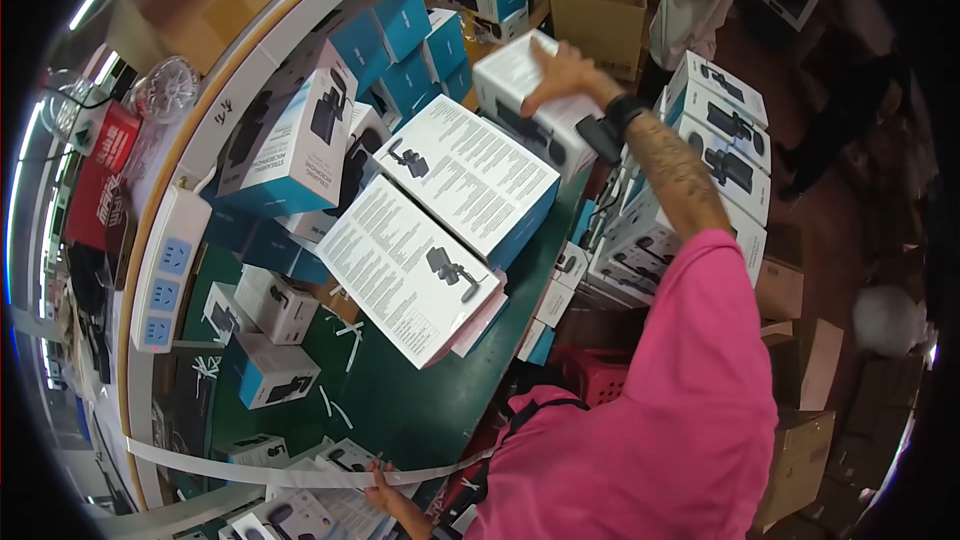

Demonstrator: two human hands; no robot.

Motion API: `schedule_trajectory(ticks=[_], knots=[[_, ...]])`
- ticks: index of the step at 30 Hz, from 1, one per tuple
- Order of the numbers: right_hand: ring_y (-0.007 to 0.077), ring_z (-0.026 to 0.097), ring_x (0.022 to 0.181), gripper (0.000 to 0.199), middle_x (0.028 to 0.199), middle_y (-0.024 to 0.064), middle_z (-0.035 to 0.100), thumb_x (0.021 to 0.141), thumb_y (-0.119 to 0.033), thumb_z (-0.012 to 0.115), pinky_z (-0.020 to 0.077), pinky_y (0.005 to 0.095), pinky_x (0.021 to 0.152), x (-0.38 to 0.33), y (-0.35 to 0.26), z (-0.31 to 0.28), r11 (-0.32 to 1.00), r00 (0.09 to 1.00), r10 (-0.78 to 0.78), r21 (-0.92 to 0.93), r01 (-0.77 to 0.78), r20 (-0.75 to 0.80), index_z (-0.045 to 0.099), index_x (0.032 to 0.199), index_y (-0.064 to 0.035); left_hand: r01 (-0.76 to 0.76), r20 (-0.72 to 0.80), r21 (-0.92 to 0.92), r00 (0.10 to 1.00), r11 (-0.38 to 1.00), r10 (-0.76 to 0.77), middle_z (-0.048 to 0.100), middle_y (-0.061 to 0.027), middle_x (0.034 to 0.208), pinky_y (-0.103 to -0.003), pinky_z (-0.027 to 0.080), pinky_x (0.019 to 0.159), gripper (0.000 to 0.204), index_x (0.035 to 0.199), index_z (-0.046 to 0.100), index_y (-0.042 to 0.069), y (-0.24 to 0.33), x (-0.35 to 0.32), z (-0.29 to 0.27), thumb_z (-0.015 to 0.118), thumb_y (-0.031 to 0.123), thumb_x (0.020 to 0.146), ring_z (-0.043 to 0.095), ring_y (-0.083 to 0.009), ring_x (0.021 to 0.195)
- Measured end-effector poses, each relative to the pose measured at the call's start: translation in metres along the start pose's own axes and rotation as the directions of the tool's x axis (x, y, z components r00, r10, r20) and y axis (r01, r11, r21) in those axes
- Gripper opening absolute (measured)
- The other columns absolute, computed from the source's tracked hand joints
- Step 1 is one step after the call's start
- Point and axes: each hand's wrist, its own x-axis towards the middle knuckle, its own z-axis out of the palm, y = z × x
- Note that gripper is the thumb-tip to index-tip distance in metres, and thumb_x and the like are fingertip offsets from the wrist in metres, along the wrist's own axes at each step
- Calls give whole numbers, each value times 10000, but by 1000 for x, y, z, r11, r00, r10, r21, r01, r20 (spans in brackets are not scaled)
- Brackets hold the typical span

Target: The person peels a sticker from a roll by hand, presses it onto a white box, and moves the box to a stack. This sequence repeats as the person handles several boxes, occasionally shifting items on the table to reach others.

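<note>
My right hand (560,75) is clamped across the top of a white product box (520,105), thumb and fingers spread over its edges. The box is tilted above the far right of the green table. A dark watch shows at that wrist, below which the pink sleeve starts. Just nearer lie two large white boxes (465,175) (405,270) side by side, printed with a black microphone on a stand. My left hand (385,492) is low in the picture, by a white strip (290,478) and several small boxes; its fingers look apart, partly hidden.
Teal and white boxes (395,30) pile up at the back and left. More white boxes (725,130) are stacked right of my arm. A power strip (170,270) hangs on the white shelf post. Someone in a light shirt (695,0) stands beside an open carton (595,0).
</note>
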Motion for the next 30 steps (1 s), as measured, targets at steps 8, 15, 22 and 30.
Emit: schedule_trajectory(ticks=[8,15,22,30], knots=[[429,596,1191,1169,1327,338,556,643,-520,843,441,447,1071,14,25,120,857,976,-215,472,206,-36,337,1473,129,68,-7,-33,998,997,-69,651,-151,1124,-344,554,881,223,1140,599,-54,3,4,21,577,118,999,641,-221,985],[418,493,1276,786,1332,250,545,762,-394,785,420,499,1039,-61,29,153,948,719,270,308,-82,-640,482,1362,15,5,99,54,995,999,-11,655,-148,1101,-343,570,858,220,1134,601,-58,-23,42,8,556,110,1000,646,-231,1012],[255,523,1263,741,1413,163,524,941,-332,691,427,380,1045,-77,69,236,141,827,552,989,35,-108,329,1485,17,-18,260,27,966,999,11,698,-144,1094,-382,476,908,318,1152,692,-37,9,14,26,536,196,1002,611,-246,978],[407,108,1524,994,1690,73,20,915,-769,434,228,674,1134,-136,24,232,-24,945,23,945,-326,326,25,1622,-204,-171,298,94,945,981,137,705,-159,1053,-401,478,915,351,1117,701,-64,50,-25,25,516,214,1010,615,-263,965]])
